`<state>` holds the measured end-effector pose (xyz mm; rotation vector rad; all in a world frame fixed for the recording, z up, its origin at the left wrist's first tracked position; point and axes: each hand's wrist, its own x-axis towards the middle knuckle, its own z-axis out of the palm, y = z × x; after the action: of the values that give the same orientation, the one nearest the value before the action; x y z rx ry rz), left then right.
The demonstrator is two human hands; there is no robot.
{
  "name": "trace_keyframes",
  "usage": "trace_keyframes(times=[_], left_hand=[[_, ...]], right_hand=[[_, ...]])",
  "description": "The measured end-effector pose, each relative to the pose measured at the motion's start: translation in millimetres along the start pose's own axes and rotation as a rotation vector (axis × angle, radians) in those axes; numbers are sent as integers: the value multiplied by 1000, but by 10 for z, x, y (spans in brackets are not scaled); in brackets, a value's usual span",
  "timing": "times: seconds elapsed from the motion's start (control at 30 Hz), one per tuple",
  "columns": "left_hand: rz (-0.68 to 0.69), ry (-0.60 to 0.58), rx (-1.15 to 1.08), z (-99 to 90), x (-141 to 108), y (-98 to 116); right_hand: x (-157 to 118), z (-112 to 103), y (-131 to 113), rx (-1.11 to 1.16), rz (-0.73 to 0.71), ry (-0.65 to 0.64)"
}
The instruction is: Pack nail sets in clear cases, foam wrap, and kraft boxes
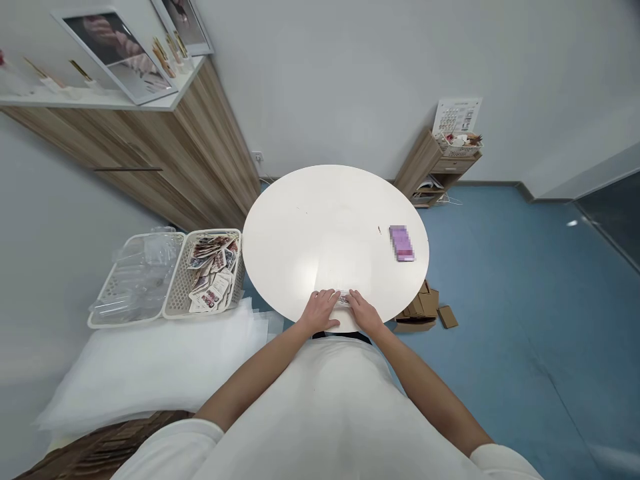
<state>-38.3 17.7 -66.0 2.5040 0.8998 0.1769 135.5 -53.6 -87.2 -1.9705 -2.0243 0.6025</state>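
Note:
A small clear packet with a printed card inside [343, 299] lies at the near edge of the white oval table [330, 200]. My left hand [320, 312] rests flat at its left end, fingertips touching it and the thumb spread away toward me. At the other end, my right hand [365, 312] lies with its fingertips on the packet's right edge. Both hands stay low on the tabletop, fingers stretched out. The print on the card is too small to read.
A purple phone-shaped object [401, 243], blurred, lies at the table's right. To the left stand a basket of printed cards [171, 293] and a basket of clear plastic packaging [103, 293], by white sheets [165, 367]. Cardboard boxes [423, 303] sit on the floor at right.

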Motion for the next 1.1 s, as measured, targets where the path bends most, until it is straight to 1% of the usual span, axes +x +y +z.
trace_keyframes(times=[0.13, 0.27, 0.4, 0.47, 0.57, 0.63, 0.73, 0.9, 1.0, 1.1], left_hand=[[15, -30, 65, 23, 106, 8], [38, -87, 114, 8, 179, -26], [31, -105, 37, -55, 214, -52], [30, -110, -19, -95, 239, -76], [45, -111, -125, -156, 296, -135], [28, -110, -201, -198, 348, -183], [-36, -156, -316, -265, 452, -263], [-212, -322, -511, -342, 672, -422], [-320, -401, -611, -323, 785, -528], [-409, -450, -720, -272, 853, -618]], right_hand=[[-33, -13, -27, 109, 47, 54], [-83, -90, -48, 160, 50, 46], [-113, -197, -40, 256, 47, 60], [-103, -241, -18, 308, 76, 72], [-46, -293, 32, 395, 134, 71], [20, -325, 74, 451, 142, 77], [155, -365, 153, 510, 150, 78], [414, -376, 297, 623, 238, 34], [544, -364, 358, 671, 289, -15], [635, -359, 404, 679, 344, -86]])
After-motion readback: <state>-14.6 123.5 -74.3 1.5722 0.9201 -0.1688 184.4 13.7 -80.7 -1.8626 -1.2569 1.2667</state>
